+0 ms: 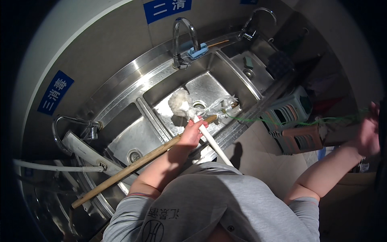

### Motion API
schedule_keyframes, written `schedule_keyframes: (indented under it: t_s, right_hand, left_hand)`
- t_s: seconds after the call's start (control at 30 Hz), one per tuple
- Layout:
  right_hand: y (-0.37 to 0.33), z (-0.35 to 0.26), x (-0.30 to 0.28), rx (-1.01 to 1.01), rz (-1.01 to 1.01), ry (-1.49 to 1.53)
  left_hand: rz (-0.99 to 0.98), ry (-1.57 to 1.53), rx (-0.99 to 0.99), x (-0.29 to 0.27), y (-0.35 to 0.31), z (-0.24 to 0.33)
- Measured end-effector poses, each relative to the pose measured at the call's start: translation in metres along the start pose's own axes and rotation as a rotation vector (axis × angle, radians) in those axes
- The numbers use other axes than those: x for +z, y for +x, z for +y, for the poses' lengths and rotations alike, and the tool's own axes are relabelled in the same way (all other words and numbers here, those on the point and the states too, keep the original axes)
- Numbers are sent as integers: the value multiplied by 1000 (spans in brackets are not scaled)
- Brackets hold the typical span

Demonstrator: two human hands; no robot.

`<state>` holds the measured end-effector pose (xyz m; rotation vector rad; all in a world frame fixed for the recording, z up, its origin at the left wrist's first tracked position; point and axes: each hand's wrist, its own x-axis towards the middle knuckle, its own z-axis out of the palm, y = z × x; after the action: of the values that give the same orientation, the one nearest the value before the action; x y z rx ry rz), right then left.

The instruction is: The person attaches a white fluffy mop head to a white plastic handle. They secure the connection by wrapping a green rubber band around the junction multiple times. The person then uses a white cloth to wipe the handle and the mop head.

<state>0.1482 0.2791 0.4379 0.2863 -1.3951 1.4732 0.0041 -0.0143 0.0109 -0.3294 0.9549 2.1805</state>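
A wooden pole [129, 170] slants from left of the steel middle basin [232, 77] over its near edge, and a white-handled mop [211, 139], clamped in the left hand [191, 133], has its fluffy head inside it. Well right of that basin, the right hand [368, 131] meets a green strand [322, 120]; its grip cannot be told.

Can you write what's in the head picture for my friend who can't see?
A person's left grip holds a white pole with a fluffy end at a steel sink. Green string stretches toward the right grip, out to the side.
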Motion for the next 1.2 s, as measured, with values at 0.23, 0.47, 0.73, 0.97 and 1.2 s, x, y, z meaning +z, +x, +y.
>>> schedule_keyframes:
  t_s: [0.23,0.47,0.73,0.97,1.2]
  right_hand:
    - [-136,205,34,749,-661,-669]
    - [-228,288,86,682,-1148,-1152]
    - [-277,353,112,926,-1189,-848]
    - [-280,352,119,1654,-1038,-493]
    - [-288,361,107,1805,-984,-298]
  left_hand:
    - [64,-93,159,8,-4,-1]
    - [71,-214,133,6,-13,7]
    - [123,-99,90,-3,-7,8]
    - [213,79,165,-5,-7,5]
    - [221,106,150,-4,-6,1]
